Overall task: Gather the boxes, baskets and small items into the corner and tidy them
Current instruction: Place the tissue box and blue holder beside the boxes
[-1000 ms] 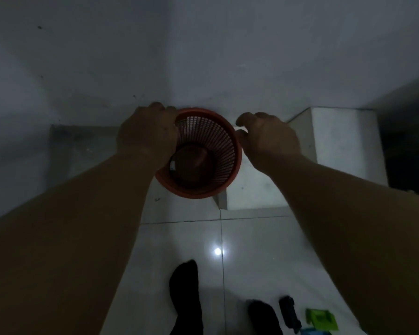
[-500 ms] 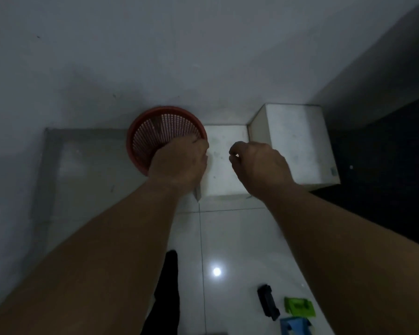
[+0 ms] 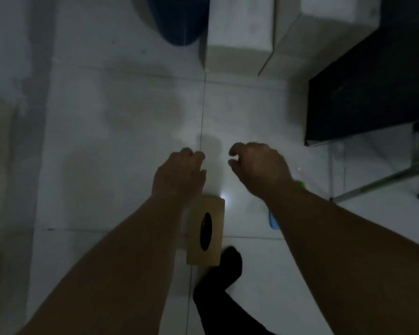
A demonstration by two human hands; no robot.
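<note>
My left hand (image 3: pixel 179 176) and my right hand (image 3: pixel 258 169) hover side by side over the white tiled floor, fingers loosely curled, holding nothing. A tan cardboard tissue box (image 3: pixel 205 232) with a dark oval slot lies on the floor just below my left wrist. The round basket (image 3: pixel 177 20) stands at the top edge, dark in this light and partly cut off. Beside it sit a low white box (image 3: pixel 238 27) and a taller white box (image 3: pixel 324 27).
A black table (image 3: pixel 368 88) with metal legs fills the right side. A green item (image 3: pixel 301 184) and a blue item (image 3: pixel 273 220) peek out beside my right forearm. My foot in a black sock (image 3: pixel 221 272) stands below the tissue box.
My left hand has let go of the basket, which stays by the white boxes. Both hands have pulled back from the corner and the view has tilted down to the floor and tissue box.
</note>
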